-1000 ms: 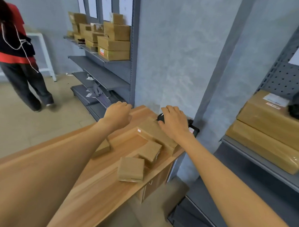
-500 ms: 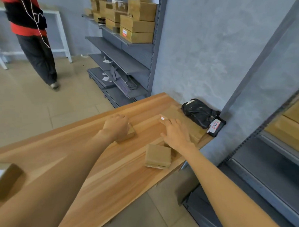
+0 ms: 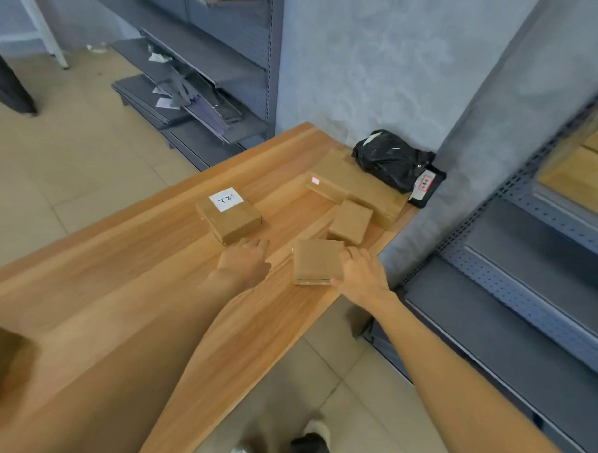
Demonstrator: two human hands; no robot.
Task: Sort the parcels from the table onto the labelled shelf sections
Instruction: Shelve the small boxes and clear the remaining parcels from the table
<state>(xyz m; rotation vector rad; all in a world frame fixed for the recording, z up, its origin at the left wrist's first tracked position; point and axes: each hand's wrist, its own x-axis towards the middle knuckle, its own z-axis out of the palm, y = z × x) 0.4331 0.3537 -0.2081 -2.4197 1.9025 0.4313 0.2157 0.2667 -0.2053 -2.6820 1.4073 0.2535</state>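
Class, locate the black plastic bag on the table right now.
In the head view the black plastic bag lies at the table's far right corner against the wall, partly resting on the long brown parcel.

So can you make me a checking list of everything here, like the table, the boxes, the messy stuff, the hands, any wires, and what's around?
Surface: wooden table, parcels grouped near its far right corner.
Job's things: labelled box; flat square parcel at the table edge; small parcel; long box; black bag parcel.
Clutter: blurred brown box at the near left.
Hands: left hand lies on the table just short of the labelled box, holding nothing; right hand touches the flat square parcel's right side, grip unclear.
Cables: nothing seen.
Surroundings: grey shelves on the right, more shelves behind, tiled floor.
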